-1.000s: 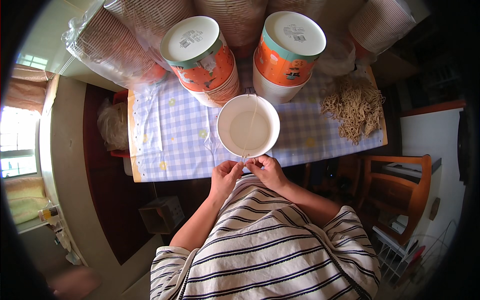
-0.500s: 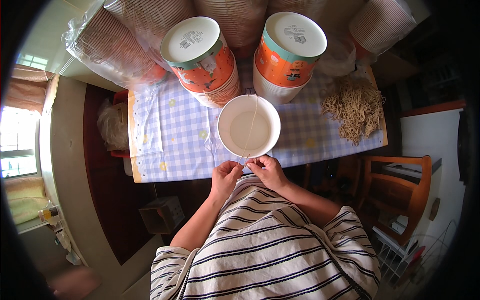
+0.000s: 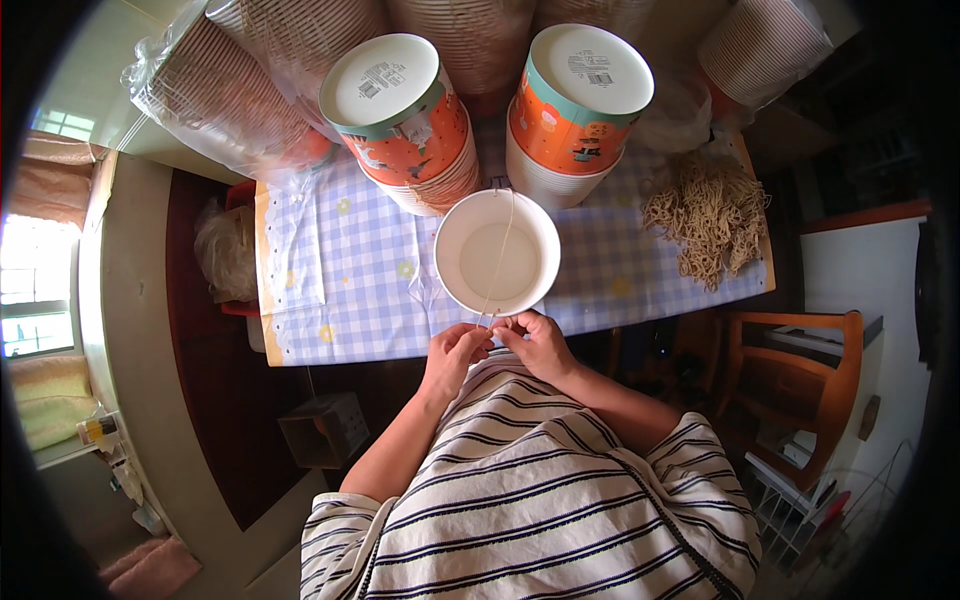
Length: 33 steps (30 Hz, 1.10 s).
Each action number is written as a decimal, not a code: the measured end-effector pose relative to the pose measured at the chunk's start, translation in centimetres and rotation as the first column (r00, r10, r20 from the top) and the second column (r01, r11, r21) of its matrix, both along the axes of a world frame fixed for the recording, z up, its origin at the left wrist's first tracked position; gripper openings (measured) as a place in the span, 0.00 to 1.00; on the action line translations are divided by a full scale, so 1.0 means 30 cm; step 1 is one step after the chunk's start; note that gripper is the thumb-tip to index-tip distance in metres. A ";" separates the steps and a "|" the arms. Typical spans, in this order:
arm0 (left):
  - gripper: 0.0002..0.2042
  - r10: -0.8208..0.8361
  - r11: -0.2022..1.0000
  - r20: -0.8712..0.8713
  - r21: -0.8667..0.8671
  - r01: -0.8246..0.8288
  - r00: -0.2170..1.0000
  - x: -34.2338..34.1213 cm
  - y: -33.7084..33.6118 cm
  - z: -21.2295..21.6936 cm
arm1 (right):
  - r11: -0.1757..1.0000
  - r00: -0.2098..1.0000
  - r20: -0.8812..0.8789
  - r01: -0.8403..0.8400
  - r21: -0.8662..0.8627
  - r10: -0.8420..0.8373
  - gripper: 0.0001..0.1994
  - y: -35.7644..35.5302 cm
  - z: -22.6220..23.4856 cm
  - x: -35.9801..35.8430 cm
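Note:
A white paper bucket (image 3: 455,250) stands at the table's front edge with its opening toward me. A thin beige cord (image 3: 503,245) runs across its mouth from the far rim to the near rim. Just below the near rim, my left hand (image 3: 455,357) pinches the cord's end between thumb and fingers. Close beside it, my right hand (image 3: 536,343) is closed as well, its fingertips at the cord by the rim. The fingertips of both hands nearly meet, and the fine detail between them is too small to make out.
Behind the bucket stand two upside-down stacks of orange printed buckets, a left stack (image 3: 405,140) and a right stack (image 3: 570,125). A heap of beige cords (image 3: 708,215) lies at right on the checked tablecloth (image 3: 370,290). Bagged bucket stacks (image 3: 230,110) line the back. A wooden chair (image 3: 790,385) stands at right.
My left hand has shifted slightly right, closer to my right hand, and its fingers have curled more. The bucket has hardly moved.

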<state>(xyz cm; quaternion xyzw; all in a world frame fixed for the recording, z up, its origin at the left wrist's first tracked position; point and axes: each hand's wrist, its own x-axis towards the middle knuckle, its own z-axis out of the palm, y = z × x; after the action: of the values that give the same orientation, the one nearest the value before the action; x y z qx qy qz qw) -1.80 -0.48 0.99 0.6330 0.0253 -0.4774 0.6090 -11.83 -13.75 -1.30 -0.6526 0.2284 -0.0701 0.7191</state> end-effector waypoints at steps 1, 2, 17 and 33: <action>0.08 -0.039 0.999 -0.013 0.016 0.039 0.999 0.006 -0.006 0.002 | 1.000 1.000 0.000 0.000 0.000 0.000 0.06 0.000 0.000 0.000; 0.09 -0.077 0.996 -0.026 0.032 0.078 0.997 0.011 -0.010 0.003 | 1.000 1.000 0.003 -0.008 -0.020 0.008 0.06 -0.001 -0.002 -0.001; 0.07 -0.019 0.999 -0.066 -0.031 0.017 0.998 0.018 -0.016 -0.030 | 0.994 0.999 0.001 0.043 -0.097 -0.043 0.06 0.006 -0.011 -0.004; 0.06 -0.041 0.999 -0.063 -0.004 0.041 0.997 0.020 -0.023 -0.020 | 0.996 0.999 0.016 0.045 -0.076 -0.043 0.06 0.007 -0.014 -0.004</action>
<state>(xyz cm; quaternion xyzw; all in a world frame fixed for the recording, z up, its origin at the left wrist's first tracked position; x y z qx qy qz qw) -1.20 -1.18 0.39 0.6173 0.0307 -0.5094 0.5987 -11.96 -13.55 -1.72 -0.6739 0.2345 -0.0995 0.6935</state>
